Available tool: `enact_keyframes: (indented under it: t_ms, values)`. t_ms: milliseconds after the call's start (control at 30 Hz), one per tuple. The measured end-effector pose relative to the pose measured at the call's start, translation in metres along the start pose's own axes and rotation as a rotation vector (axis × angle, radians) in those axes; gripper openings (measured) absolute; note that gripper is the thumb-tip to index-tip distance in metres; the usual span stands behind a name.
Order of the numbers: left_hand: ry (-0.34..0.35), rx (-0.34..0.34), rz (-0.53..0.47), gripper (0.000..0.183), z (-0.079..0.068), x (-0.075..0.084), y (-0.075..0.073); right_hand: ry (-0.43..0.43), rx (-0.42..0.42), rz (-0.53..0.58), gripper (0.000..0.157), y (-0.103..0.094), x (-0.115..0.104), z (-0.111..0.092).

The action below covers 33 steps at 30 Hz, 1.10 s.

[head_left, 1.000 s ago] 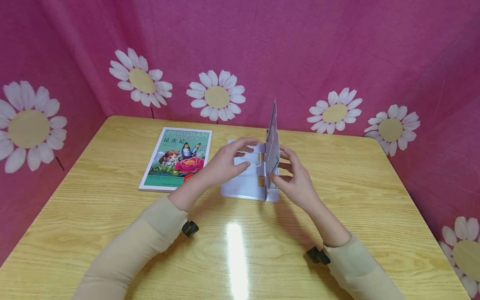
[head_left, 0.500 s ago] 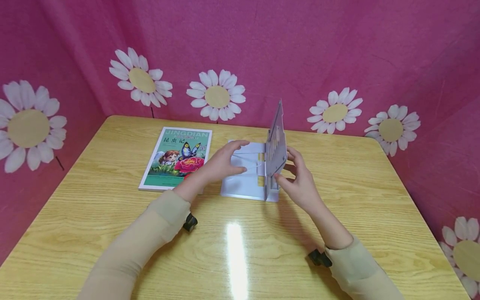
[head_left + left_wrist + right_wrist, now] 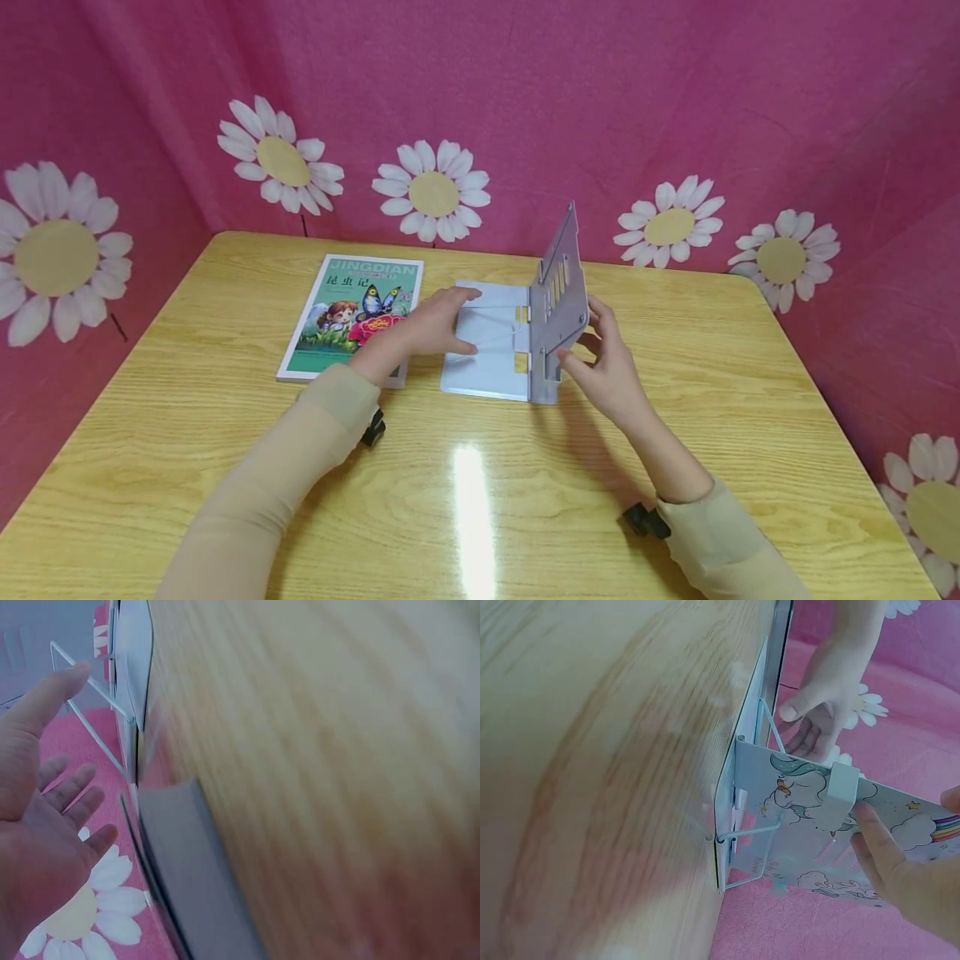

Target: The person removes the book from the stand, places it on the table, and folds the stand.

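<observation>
A metal book stand stands partly unfolded on the table, its pale base plate flat and its back panel tilted up to the right. My right hand grips the panel near its lower near corner. In the right wrist view, fingers touch the panel's unicorn-printed face, beside a white block. Over the base's left side, my left hand is spread and holds nothing. White wire rises from the base near its thumb in the left wrist view.
Left of the stand lies a green-covered children's book, partly beneath the left forearm. The wooden table meets a pink curtain with daisies at the back. A small black device hangs by the right cuff.
The back panel has tipped further to the right from near upright, with the right hand moving along with it. My left hand has drawn back leftward, away from the panel.
</observation>
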<state>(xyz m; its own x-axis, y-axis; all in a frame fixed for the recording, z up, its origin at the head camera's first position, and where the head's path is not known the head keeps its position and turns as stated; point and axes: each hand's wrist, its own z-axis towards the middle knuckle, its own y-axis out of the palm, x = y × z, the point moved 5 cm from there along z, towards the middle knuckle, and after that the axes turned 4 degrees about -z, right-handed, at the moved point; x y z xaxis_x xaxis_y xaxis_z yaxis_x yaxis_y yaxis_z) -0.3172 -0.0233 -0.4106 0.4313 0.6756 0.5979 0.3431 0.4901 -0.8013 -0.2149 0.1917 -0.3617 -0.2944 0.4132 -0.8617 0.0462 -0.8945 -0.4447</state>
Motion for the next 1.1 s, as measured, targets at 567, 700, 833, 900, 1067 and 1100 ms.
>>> enact_keyframes:
  t_ms: [567,700,833,900,1067,1100]
  values:
    - [-0.003,-0.124,-0.005,0.087,0.004,-0.020,0.001,0.011,-0.007,0.023,0.071,-0.003,0.005,-0.001]
    - [-0.003,-0.128,-0.013,0.086,0.004,-0.021,0.000,0.011,-0.009,0.026,0.071,-0.004,0.006,-0.001]
    - [-0.006,-0.129,-0.006,0.086,0.004,-0.020,0.000,0.011,-0.008,0.028,0.071,-0.004,0.006,-0.001]
    - [-0.009,-0.131,-0.004,0.085,0.005,-0.021,0.001,0.012,-0.009,0.025,0.071,-0.004,0.006,-0.001]
    - [-0.020,-0.135,-0.004,0.085,0.005,-0.022,0.002,0.013,-0.012,0.018,0.071,-0.004,0.006,-0.001]
    - [-0.021,-0.135,-0.005,0.085,0.005,-0.022,0.002,0.013,-0.011,0.016,0.071,-0.004,0.006,-0.001]
